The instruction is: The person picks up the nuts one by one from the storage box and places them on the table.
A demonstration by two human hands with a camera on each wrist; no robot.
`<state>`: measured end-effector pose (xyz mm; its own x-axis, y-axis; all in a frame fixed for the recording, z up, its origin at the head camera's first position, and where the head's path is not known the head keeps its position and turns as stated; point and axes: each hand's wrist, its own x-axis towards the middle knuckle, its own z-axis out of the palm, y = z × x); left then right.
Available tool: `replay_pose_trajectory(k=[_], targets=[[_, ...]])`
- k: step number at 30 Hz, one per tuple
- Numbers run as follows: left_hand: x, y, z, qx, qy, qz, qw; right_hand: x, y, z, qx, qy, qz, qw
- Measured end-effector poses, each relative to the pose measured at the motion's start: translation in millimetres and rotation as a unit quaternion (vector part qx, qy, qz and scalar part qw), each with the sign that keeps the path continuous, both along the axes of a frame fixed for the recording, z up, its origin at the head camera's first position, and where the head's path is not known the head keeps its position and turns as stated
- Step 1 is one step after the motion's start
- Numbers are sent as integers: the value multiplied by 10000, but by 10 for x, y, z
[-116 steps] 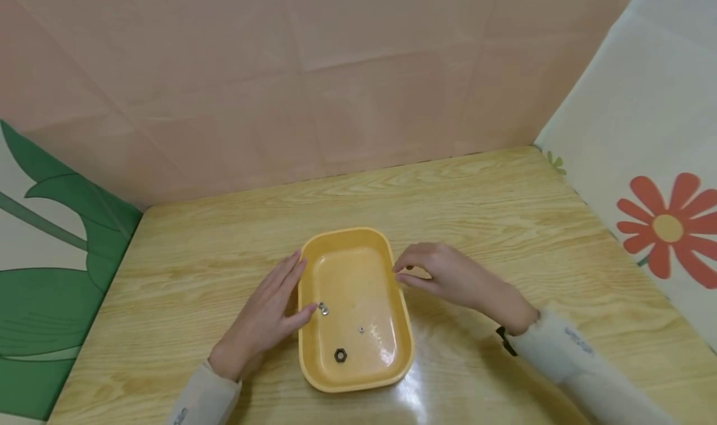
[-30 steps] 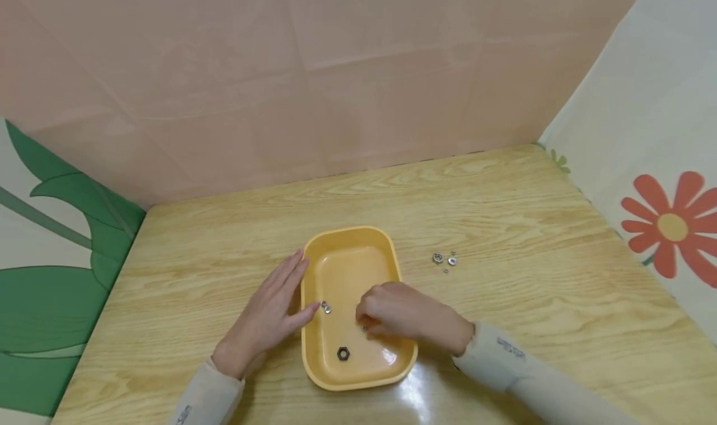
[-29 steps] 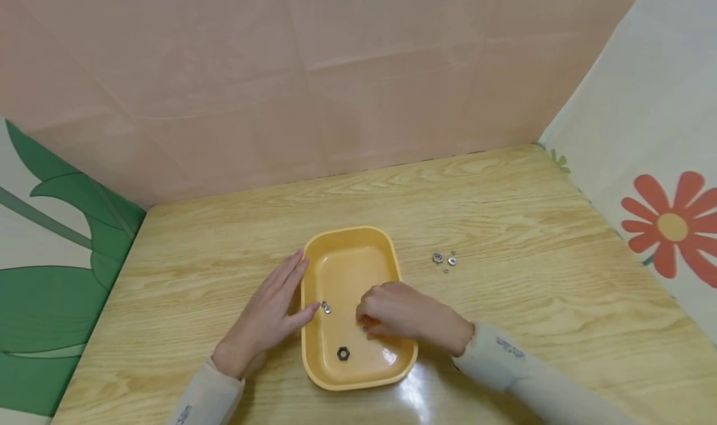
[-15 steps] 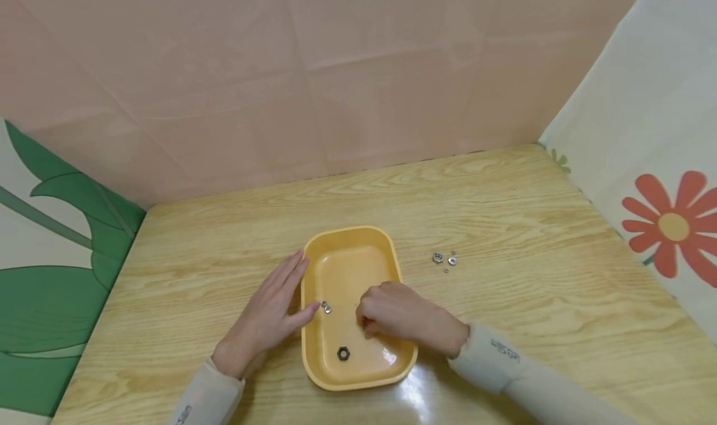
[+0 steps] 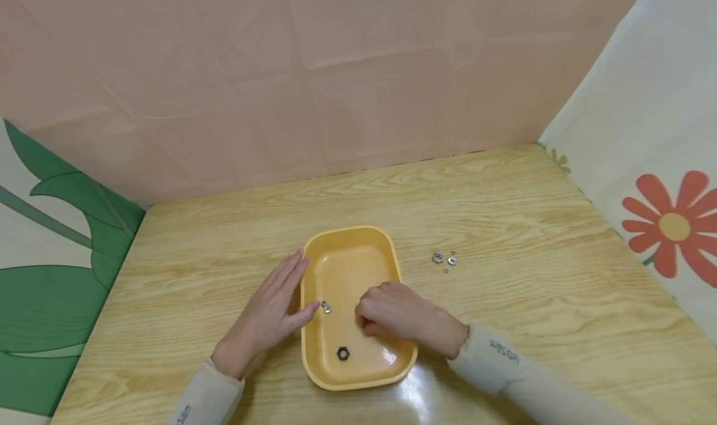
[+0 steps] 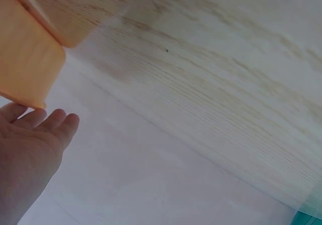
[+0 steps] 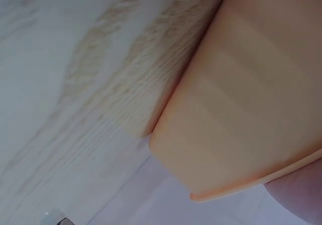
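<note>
one spread left hand point(image 5: 264, 316) rests against the tray point(image 5: 354, 272), the right hand point(image 5: 394, 310) curled inside, its grip hidden.

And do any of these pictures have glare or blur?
Head view: glare on the yellow tray's floor, near its lower right corner, and on the table just below; left wrist view: dim and hazy, the left hand softly focused; right wrist view: hazy too, with dark shadow along the tray's base.
</note>
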<state>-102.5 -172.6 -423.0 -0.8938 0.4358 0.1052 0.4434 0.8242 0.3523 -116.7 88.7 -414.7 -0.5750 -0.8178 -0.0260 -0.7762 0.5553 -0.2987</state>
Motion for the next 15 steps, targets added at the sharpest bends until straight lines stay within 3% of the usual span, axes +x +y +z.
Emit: replay_pose_trajectory(k=[15], targets=[[-5,3,-8,51,163,-56,9998,6,7,-11,79,211,12,9997]])
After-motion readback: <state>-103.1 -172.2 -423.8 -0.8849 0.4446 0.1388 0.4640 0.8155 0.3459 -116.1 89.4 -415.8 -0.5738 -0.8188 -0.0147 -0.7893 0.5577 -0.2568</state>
